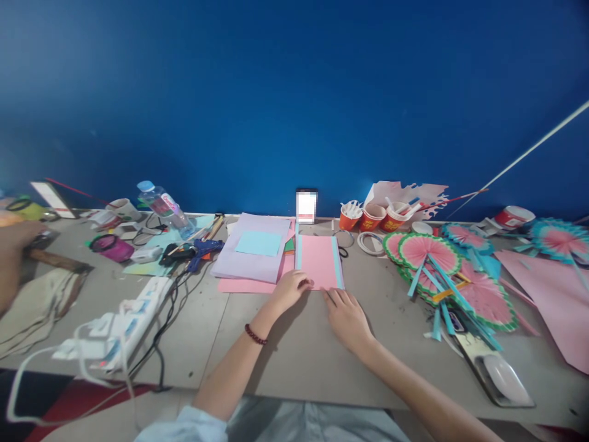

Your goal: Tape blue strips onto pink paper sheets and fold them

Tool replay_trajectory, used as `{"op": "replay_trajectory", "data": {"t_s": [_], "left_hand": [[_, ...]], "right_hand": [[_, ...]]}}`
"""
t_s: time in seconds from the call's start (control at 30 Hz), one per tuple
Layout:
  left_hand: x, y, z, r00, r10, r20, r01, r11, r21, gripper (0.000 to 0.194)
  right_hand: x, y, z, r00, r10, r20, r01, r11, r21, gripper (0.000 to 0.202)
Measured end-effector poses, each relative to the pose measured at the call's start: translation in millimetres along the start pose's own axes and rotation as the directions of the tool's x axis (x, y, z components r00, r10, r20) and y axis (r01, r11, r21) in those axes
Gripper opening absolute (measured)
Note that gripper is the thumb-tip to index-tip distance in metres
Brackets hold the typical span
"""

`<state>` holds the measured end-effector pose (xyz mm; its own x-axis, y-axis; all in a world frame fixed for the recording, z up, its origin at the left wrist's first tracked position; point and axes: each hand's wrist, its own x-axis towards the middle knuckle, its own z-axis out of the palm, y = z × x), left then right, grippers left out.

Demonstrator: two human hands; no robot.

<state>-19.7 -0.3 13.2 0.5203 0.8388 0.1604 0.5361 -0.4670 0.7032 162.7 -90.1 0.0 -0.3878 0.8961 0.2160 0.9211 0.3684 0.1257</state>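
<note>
A sheet of pink paper point(317, 261) with light-blue strips along both sides lies flat on the grey table. My left hand point(291, 291), with a beaded bracelet on the wrist, is at the sheet's near left corner, its fingers curled and pinched at the paper's edge. My right hand point(348, 316) rests palm down at the near right edge, fingers stretched out and their tips touching the paper. To the left lie a larger lilac sheet point(225, 258) and a small light-blue sheet point(259, 243) on it, with more pink paper underneath.
Several pink paper fans point(430, 253) lie at right near a computer mouse point(504, 376). Paper cups point(350, 217) and a phone point(306, 207) stand by the blue wall. At left are a power strip point(138, 319), a glue gun point(205, 250), a bottle point(168, 209) and another person's arm point(16, 258).
</note>
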Motion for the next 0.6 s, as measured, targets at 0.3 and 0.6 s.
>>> {"op": "replay_trajectory", "data": {"t_s": [0.3, 0.6], "left_hand": [[4.7, -1.9, 0.5, 0.996, -0.089, 0.006, 0.089, 0.996, -0.028, 0.004], [5.9, -3.9, 3.2, 0.995, -0.099, 0.022, 0.096, 0.99, 0.104, 0.005]], "right_hand": [[-0.9, -4.5, -3.5, 0.998, 0.049, 0.032, -0.052, 0.992, 0.113, 0.047], [0.1, -4.5, -7.3, 0.997, 0.046, 0.055, -0.053, 0.989, 0.137, 0.047]]}}
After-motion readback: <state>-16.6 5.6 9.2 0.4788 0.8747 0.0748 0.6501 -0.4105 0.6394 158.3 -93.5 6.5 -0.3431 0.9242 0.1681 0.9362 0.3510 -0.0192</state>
